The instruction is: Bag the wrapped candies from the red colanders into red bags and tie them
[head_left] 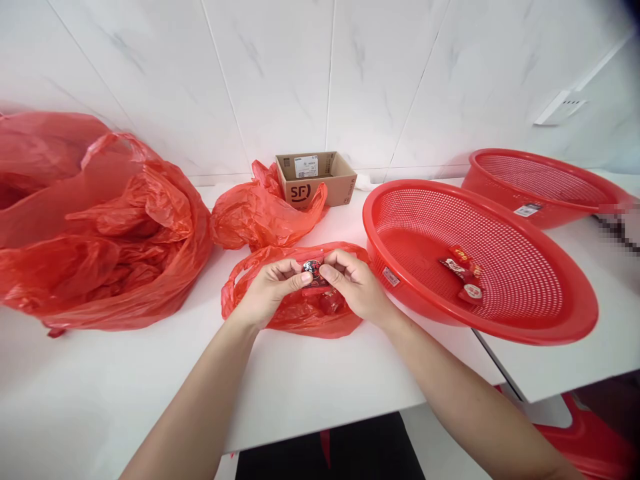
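Note:
My left hand [273,283] and my right hand [353,280] meet over a small red plastic bag [300,313] on the white counter. Both pinch a small wrapped candy [312,269] with a dark and silver wrapper between their fingertips. More red wrapped pieces show through the bag under my hands. To the right a large red perforated basket [525,320] holds a few red candy packets [463,267].
A big crumpled red bag [95,227] fills the left side. Another red bag [255,217] lies against a small open cardboard box [315,177] by the tiled wall. A second red basket [540,183] stands at the far right. A red stool [590,440] sits below the counter's edge.

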A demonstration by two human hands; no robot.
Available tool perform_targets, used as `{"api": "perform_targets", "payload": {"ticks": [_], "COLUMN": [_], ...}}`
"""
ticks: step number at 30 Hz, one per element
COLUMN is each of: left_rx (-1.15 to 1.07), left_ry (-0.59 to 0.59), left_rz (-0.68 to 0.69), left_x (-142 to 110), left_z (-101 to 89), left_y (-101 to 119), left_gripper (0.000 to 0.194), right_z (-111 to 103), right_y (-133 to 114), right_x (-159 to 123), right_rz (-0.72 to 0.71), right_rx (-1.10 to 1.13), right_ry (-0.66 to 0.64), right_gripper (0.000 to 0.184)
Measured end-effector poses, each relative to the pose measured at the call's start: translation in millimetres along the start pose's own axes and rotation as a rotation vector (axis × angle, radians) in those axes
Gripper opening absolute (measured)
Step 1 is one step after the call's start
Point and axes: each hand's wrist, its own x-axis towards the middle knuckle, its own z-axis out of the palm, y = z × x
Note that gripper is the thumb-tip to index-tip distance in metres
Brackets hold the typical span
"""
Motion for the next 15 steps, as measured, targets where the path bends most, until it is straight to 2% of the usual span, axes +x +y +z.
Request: {"api": "perform_targets", "payload": {"ticks": [9,15], "left_rx": [-0.123,-0.041], "left_ry": [-0.06,-0.063], "left_rz": [-0.062,-0.036], "left_x": [-0.7,0.5], "left_z": [-0.6,0.3], "left_y": [-1.9,-1.3], "left_gripper": [0.012,0.017], "right_z": [-3.1,-3.7], "right_y": [0.4,-1.1], "right_x": [-0.7,-0.4], "right_rz": [-0.037,-0.048], "right_rx": [-0.06,-0.08], "right_ry": [-0.012,0.015], "right_gripper": [0.027,0.028]}}
